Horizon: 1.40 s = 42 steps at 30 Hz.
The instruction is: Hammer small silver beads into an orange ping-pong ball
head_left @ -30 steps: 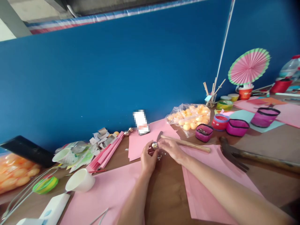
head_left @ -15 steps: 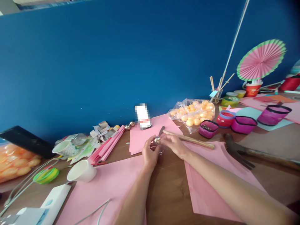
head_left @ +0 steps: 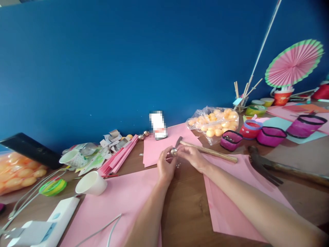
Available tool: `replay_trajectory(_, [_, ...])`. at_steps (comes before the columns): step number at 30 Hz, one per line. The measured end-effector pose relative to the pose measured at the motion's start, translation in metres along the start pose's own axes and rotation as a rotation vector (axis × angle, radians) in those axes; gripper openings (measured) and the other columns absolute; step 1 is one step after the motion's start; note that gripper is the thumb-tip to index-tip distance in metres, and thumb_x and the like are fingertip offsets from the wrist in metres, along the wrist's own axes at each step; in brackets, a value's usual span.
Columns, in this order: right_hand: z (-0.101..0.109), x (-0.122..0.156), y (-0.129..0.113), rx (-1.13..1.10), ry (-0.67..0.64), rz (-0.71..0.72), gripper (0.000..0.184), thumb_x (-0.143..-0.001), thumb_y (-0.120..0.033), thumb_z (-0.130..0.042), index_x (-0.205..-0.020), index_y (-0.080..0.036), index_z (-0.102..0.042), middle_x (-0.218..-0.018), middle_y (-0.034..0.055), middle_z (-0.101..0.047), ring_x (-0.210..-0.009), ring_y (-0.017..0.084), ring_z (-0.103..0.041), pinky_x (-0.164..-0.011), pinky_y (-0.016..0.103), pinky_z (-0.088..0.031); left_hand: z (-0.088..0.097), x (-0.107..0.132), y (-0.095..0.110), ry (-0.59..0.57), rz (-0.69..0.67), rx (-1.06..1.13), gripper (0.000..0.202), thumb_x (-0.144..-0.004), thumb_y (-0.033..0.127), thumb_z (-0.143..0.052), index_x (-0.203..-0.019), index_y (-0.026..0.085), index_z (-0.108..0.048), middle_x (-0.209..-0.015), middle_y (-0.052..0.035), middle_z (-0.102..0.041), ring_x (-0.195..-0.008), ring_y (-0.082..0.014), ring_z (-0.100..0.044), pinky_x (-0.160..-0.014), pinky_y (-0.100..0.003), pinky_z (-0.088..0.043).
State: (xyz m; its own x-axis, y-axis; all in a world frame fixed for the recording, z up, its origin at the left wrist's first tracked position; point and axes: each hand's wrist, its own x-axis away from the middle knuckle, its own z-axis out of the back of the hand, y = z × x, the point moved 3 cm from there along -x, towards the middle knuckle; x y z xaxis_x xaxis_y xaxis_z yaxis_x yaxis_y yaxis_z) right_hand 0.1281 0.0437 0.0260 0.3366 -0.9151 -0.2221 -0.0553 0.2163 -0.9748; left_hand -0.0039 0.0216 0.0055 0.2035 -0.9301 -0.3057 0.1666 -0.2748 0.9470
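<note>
A small shiny metal ball [head_left: 173, 152], with a look like a bell, is held between the thumb and fingers of my left hand [head_left: 166, 165]. My right hand [head_left: 191, 156] is at the ball's right side with its fingertips drawn together; whether they pinch something small is too fine to see. Tiny pale beads [head_left: 178, 165] lie on the table just below the ball. Behind my right hand a small hammer [head_left: 209, 151] with a wooden handle rests across pink paper [head_left: 171, 135].
A bag of orange balls [head_left: 216, 121] lies behind the hammer. Purple containers [head_left: 271, 136] and a claw hammer [head_left: 264, 166] are on the right. To the left are a white paper cup [head_left: 91, 183], folded pink strips [head_left: 119, 156] and a power strip [head_left: 63, 219] with cables.
The whole view has shifted slightly. Both hands stay close together at the metal ball, with little visible change in their grip.
</note>
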Motion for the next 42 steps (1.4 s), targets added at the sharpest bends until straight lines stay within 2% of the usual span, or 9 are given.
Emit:
replay_trajectory(9, [-0.001,0.000,-0.003,0.036,0.008,-0.008,0.024,-0.072,-0.039,-0.056,-0.071,-0.016,-0.060,-0.082,0.0027,-0.061,-0.080,0.016,-0.054,-0.075,0.029,-0.041,-0.001,0.000,0.005,0.021,0.011,0.005,0.041,-0.063,0.016,-0.064,-0.103,0.020,-0.057,-0.100,-0.0068,-0.060,-0.079,-0.0160,-0.060,-0.065,-0.027,-0.051])
replay_trajectory(27, [0.000,0.000,-0.003,0.073,0.000,-0.007,0.025,-0.072,-0.041,-0.056,-0.072,-0.016,-0.061,-0.084,0.0027,-0.061,-0.080,0.016,-0.054,-0.075,0.029,-0.040,0.000,0.000,0.001,0.007,-0.013,0.000,0.038,-0.064,0.014,-0.061,-0.102,0.021,-0.056,-0.102,-0.0060,-0.058,-0.081,-0.0153,-0.058,-0.067,-0.027,-0.051])
replay_trajectory(38, [0.000,-0.001,0.004,0.006,0.010,-0.099,0.022,-0.069,-0.036,-0.060,-0.071,-0.015,-0.060,-0.078,0.0033,-0.063,-0.075,0.016,-0.056,-0.072,0.030,-0.042,-0.001,0.001,0.005,-0.005,-0.011,-0.009,0.037,-0.063,0.011,-0.059,-0.099,0.021,-0.058,-0.100,-0.0053,-0.058,-0.081,-0.0151,-0.057,-0.069,-0.028,-0.051])
replay_trajectory(42, [0.000,-0.002,0.008,-0.070,0.024,-0.102,0.019,-0.067,-0.033,-0.063,-0.073,-0.016,-0.059,-0.083,0.0033,-0.064,-0.077,0.016,-0.057,-0.072,0.030,-0.044,-0.001,0.001,0.004,-0.004,-0.007,-0.007,0.037,-0.063,0.010,-0.059,-0.098,0.022,-0.058,-0.100,-0.0049,-0.058,-0.081,-0.0149,-0.057,-0.069,-0.028,-0.051])
